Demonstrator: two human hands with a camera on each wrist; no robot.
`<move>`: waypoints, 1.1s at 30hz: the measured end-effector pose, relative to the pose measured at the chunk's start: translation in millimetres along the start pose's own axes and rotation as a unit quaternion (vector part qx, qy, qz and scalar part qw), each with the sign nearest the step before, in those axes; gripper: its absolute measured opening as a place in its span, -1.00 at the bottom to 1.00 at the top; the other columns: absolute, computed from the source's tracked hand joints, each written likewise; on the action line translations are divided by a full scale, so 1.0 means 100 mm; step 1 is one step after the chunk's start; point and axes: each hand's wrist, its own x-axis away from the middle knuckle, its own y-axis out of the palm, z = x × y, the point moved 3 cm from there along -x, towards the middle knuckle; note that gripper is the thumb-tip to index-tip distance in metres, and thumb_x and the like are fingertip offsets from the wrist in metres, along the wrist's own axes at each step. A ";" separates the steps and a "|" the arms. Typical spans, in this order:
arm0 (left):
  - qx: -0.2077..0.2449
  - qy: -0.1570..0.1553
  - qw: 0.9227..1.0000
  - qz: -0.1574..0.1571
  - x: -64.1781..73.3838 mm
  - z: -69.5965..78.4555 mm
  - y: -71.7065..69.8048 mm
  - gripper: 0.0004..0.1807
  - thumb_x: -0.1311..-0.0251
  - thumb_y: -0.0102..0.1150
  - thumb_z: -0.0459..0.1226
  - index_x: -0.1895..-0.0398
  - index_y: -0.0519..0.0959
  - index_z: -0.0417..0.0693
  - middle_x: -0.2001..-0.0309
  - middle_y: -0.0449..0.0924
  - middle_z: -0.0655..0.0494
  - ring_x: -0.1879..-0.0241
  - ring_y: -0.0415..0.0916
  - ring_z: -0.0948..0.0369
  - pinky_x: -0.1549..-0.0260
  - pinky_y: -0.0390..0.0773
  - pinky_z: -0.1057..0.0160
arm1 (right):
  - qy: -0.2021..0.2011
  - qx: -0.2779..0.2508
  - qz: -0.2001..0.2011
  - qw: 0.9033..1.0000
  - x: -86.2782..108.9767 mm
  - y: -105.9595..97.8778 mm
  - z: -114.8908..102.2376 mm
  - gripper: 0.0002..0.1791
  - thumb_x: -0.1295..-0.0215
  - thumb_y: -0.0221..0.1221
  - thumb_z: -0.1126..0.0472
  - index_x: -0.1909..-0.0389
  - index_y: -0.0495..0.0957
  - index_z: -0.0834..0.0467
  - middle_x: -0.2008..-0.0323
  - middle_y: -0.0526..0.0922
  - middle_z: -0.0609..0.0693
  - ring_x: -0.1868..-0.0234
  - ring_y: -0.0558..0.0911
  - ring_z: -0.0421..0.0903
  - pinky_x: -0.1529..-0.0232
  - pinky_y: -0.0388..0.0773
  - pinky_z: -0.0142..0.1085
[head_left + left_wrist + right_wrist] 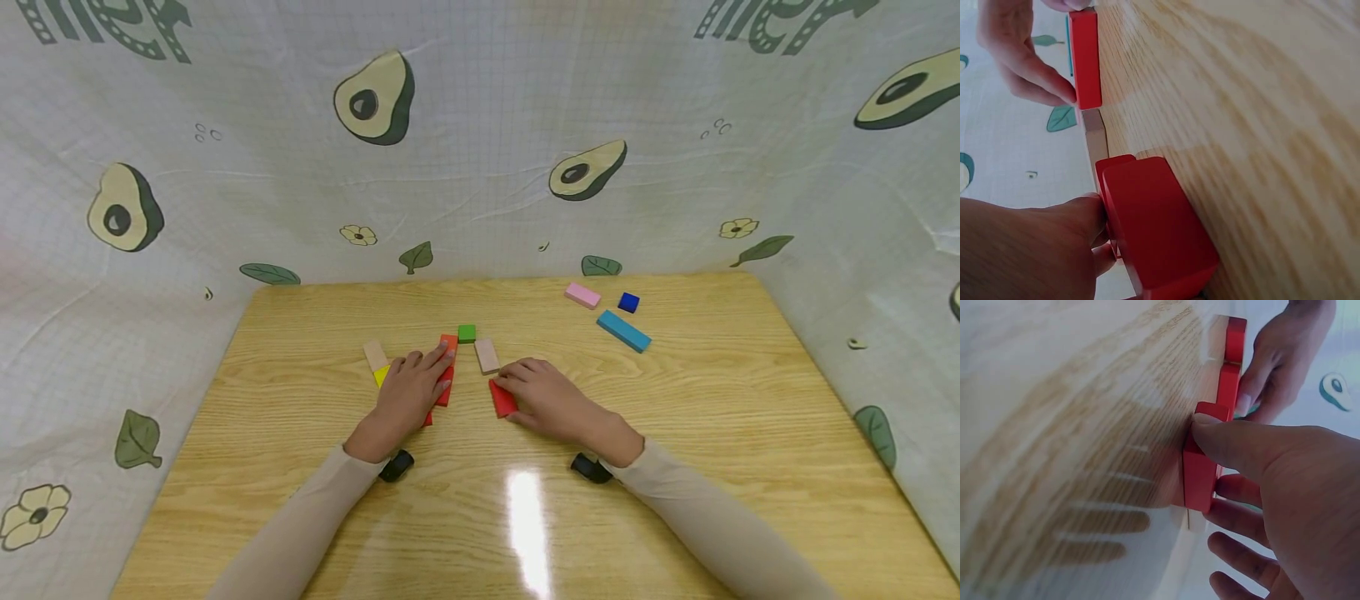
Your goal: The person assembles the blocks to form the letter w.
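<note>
While the right hand (549, 400) pinches a red rectangular block (503, 399) between thumb and fingers, near a pale block (487, 356) on the wooden table (712, 417), the left hand (408, 394), fingers loosely extended, touches two end-to-end red blocks (449, 374), apparently to steady their alignment.

Red blocks (502, 400) on wooden table (720, 383)
</note>
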 end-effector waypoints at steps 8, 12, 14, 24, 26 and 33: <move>-0.001 -0.003 1.000 -0.005 0.00 0.00 0.00 -0.45 -0.61 0.07 -0.08 -0.57 0.42 0.00 -0.59 0.32 0.04 -0.36 0.39 -0.10 -0.34 0.41 -0.12 | 0.008 0.005 -0.003 1.000 -0.03 0.04 0.00 -0.37 -0.39 0.42 0.01 -0.35 0.60 0.28 -0.26 0.60 0.16 -0.28 0.56 0.15 -0.34 0.50 0.05; -0.008 0.000 1.000 0.001 0.00 0.00 0.00 -0.45 -0.61 0.07 -0.08 -0.57 0.42 0.00 -0.58 0.33 0.04 -0.34 0.41 -0.10 -0.32 0.42 -0.11 | 0.010 0.005 0.003 1.000 -0.05 0.04 0.00 -0.38 -0.39 0.43 0.02 -0.34 0.61 0.28 -0.23 0.60 0.17 -0.26 0.57 0.14 -0.32 0.52 0.04; -0.010 0.002 1.000 0.004 0.00 0.00 0.01 -0.45 -0.61 0.07 -0.08 -0.57 0.42 0.00 -0.58 0.34 0.04 -0.34 0.41 -0.10 -0.31 0.43 -0.11 | 0.012 0.005 0.005 1.000 -0.06 0.04 0.00 -0.39 -0.38 0.43 0.03 -0.33 0.62 0.27 -0.22 0.60 0.16 -0.25 0.57 0.13 -0.30 0.53 0.04; -0.001 0.000 1.000 0.000 -0.01 0.00 0.00 -0.44 -0.62 0.05 -0.08 -0.58 0.41 0.01 -0.59 0.32 0.05 -0.34 0.40 -0.10 -0.32 0.42 -0.13 | 0.016 0.011 0.002 1.000 -0.10 0.04 0.00 -0.41 -0.37 0.44 0.04 -0.31 0.63 0.26 -0.20 0.60 0.14 -0.24 0.56 0.12 -0.29 0.54 0.01; -0.001 -0.001 1.000 -0.001 -0.01 0.00 0.00 -0.44 -0.62 0.06 -0.08 -0.58 0.40 0.01 -0.59 0.31 0.05 -0.34 0.40 -0.10 -0.32 0.42 -0.13 | 0.016 0.013 0.003 1.000 -0.10 0.04 0.00 -0.42 -0.37 0.45 0.04 -0.30 0.64 0.26 -0.19 0.60 0.14 -0.23 0.56 0.12 -0.29 0.54 0.00; 0.003 0.001 1.000 0.001 0.00 -0.01 0.00 -0.45 -0.61 0.06 -0.09 -0.57 0.42 0.00 -0.59 0.32 0.03 -0.34 0.41 -0.11 -0.30 0.43 -0.14 | 0.023 0.009 -0.004 1.000 -0.12 0.04 -0.01 -0.41 -0.37 0.44 0.03 -0.30 0.64 0.26 -0.18 0.60 0.14 -0.23 0.56 0.12 -0.29 0.54 0.00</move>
